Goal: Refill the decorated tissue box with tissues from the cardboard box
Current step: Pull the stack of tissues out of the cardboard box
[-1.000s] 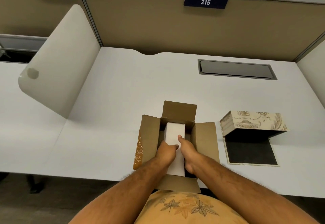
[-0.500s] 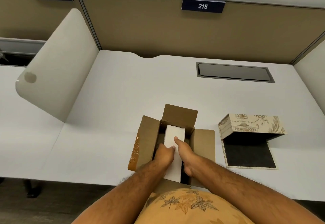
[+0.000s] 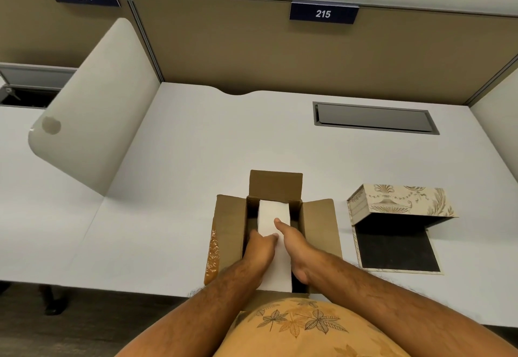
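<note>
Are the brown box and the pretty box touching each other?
Apart. The head view shows a strip of bare white desk between the brown box's right flap and the pretty box with its open lid.

left fingers: down inside the box, hidden beside the tissues
right fingers: hidden between tissues and box wall
box near flap: covered by forearms and shirt
tissue box inside: in shadow, contents unclear

Tissue stack sits in cardboard box, apparently gripped by both hands; decorated tissue box right.
</note>
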Demonstrator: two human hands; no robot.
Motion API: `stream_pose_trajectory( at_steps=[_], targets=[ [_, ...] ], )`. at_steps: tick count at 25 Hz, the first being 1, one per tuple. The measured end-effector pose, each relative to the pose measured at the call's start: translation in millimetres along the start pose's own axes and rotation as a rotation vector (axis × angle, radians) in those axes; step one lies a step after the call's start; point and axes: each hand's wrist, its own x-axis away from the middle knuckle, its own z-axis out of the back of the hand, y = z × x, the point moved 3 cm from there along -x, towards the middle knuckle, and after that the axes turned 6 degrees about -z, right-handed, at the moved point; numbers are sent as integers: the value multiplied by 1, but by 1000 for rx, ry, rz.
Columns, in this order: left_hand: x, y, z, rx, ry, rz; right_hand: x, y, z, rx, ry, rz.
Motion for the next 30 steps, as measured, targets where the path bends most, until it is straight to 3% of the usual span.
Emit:
stream_pose_trajectory(
  at_steps=[11, 23, 30],
  targets=[
    [3, 0, 16, 148, 6, -129, 5, -3, 10, 88, -64, 162],
    [-1, -4, 14, 198, -27, -126, 16, -4, 9, 97, -123, 182],
    [13, 10, 20, 234, -74, -239, 39, -12, 15, 85, -159, 273]
  ],
)
